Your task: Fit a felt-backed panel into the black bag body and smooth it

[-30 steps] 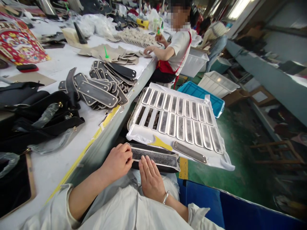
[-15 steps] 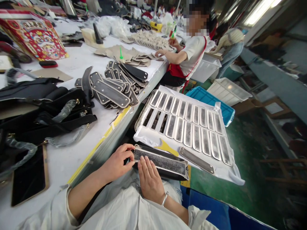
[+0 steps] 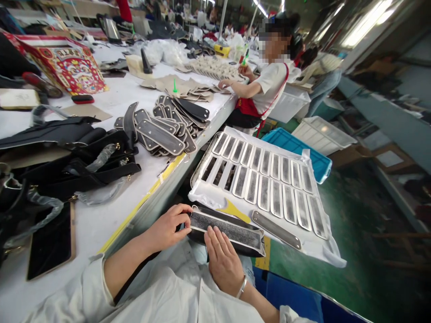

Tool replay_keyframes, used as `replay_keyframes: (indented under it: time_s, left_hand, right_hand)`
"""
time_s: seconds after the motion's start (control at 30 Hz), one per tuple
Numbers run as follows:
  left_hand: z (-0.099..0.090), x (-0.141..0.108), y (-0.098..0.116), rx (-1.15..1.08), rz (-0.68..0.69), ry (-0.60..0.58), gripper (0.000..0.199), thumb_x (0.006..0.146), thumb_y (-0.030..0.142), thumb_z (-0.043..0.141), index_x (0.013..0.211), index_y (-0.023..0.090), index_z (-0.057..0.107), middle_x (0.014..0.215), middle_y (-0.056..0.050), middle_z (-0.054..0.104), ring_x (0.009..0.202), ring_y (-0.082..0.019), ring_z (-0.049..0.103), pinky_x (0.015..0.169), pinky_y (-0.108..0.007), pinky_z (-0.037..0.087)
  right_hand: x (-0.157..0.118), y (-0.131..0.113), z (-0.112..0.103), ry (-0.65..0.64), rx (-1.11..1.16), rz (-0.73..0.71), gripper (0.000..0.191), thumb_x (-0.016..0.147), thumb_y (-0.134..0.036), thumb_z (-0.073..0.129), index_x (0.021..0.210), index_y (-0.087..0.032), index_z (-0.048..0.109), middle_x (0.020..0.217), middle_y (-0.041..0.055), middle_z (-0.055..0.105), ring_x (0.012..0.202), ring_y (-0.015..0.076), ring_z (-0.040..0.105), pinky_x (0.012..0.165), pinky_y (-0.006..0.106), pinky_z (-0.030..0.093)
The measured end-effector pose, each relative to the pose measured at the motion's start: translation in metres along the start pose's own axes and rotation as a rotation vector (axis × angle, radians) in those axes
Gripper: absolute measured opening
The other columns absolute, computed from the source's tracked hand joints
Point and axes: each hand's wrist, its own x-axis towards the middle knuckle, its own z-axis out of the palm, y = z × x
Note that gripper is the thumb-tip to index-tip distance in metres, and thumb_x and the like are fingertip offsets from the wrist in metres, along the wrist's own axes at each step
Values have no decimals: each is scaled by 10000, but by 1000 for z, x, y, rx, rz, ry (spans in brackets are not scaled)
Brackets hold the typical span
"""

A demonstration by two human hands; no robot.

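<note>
A long black leather piece (image 3: 232, 246), perhaps part of a bag, lies across my lap, and a dark grey strip with a pale border (image 3: 235, 231) is on its upper face. My left hand (image 3: 171, 228) pinches the left end of this piece between thumb and fingers. Flat and with fingers stretched out, my right hand (image 3: 224, 260) rests on the strip's near edge around the middle. Just beyond the piece are a yellow scraper (image 3: 232, 210) and a loose dark strip with rivets at its ends (image 3: 276, 229).
A white-covered board (image 3: 205, 192) to the right carries rows of pale-bordered strips (image 3: 276, 197). On the table at left are a pile of riveted strips (image 3: 161, 134), black bags (image 3: 101, 175) and a tablet-like dark panel (image 3: 50, 242). A co-worker (image 3: 266, 85) sits farther along the table.
My right hand has slid to the right along the strip, its fingers still flat. My left hand keeps hold of the left end. The camera view has shifted slightly.
</note>
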Motion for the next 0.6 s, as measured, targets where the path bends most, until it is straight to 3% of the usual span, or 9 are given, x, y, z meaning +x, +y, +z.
replay_keyframes:
  time_s: [0.1, 0.27, 0.43, 0.6]
  left_hand:
    - [1, 1, 0, 80, 45, -12, 39, 808, 202, 567, 846, 206, 569, 1189, -54, 510, 1124, -182, 472, 993, -326, 369]
    - [8, 20, 4, 325, 111, -139, 663, 696, 252, 709, 1287, 215, 412, 1391, -106, 406, 1277, -247, 353, 1044, -409, 305]
    - [12, 43, 11, 491, 164, -297, 771, 626, 390, 745, 1274, 123, 426, 1322, -169, 486, 1213, -297, 432, 1014, -440, 307]
    - [11, 54, 5, 530, 299, -310, 689, 624, 364, 698, 1208, 72, 478, 1229, -176, 550, 1122, -294, 495, 1008, -418, 304]
  right_hand:
    - [-19, 9, -7, -19, -21, 21, 462, 859, -73, 310, 1291, -69, 474, 1399, 120, 402, 1298, 257, 342, 1042, 394, 331]
    - [-27, 13, -13, 7, -36, 21, 474, 836, -25, 308, 1271, -69, 489, 1366, 115, 447, 1284, 250, 366, 1030, 394, 344]
    - [-35, 20, -16, 17, -53, 44, 471, 833, -22, 314, 1262, -82, 497, 1366, 104, 451, 1286, 229, 364, 1043, 375, 326]
    - [-44, 24, -15, -10, -66, 99, 490, 825, -92, 365, 1308, -92, 448, 1376, 104, 438, 1291, 233, 357, 1067, 379, 292]
